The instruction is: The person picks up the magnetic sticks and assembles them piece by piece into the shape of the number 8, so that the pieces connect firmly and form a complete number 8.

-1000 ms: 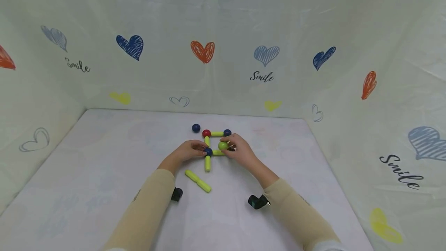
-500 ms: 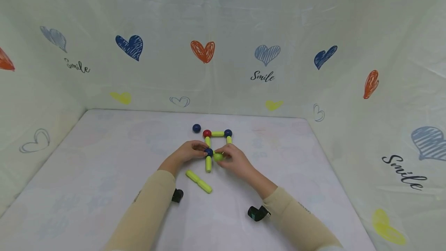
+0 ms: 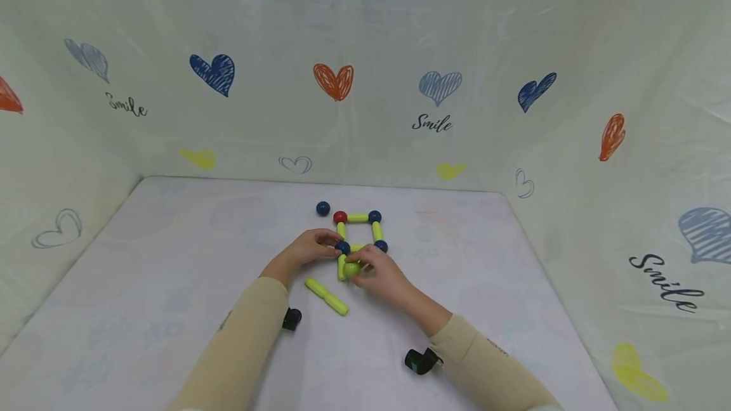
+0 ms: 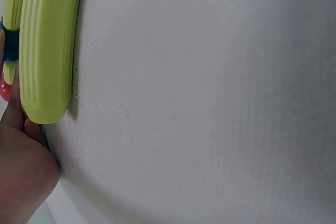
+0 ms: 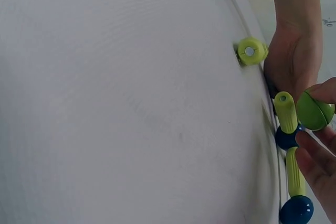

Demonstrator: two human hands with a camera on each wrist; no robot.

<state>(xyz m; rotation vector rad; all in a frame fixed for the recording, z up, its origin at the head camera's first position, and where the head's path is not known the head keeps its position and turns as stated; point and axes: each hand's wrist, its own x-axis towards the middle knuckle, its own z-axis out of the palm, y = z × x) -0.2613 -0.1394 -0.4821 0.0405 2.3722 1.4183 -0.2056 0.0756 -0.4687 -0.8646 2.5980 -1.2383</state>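
On the table, yellow-green rods and balls form a square with a red ball (image 3: 339, 217) at its far left corner. Blue balls sit at the other corners. My left hand (image 3: 308, 248) pinches the near left blue ball (image 3: 342, 247). From that ball a rod (image 5: 285, 111) sticks out toward me. Between the thumb and fingers of my right hand (image 3: 381, 276) is a light green ball (image 5: 314, 111), close beside the end of that rod; whether they touch, I cannot tell. A loose yellow-green rod (image 3: 327, 297) lies nearer to me, large in the left wrist view.
A loose blue ball (image 3: 323, 208) lies just left of the red one. Black devices, one at the left wrist (image 3: 292, 319) and another at the right wrist (image 3: 421, 361), hang near the sleeves. A heart-printed curtain (image 3: 377, 138) stands behind the table.
My right hand has carried the green ball left and toward me, from the square's right side to the protruding rod. The near right blue ball is now uncovered. My left hand stays put.
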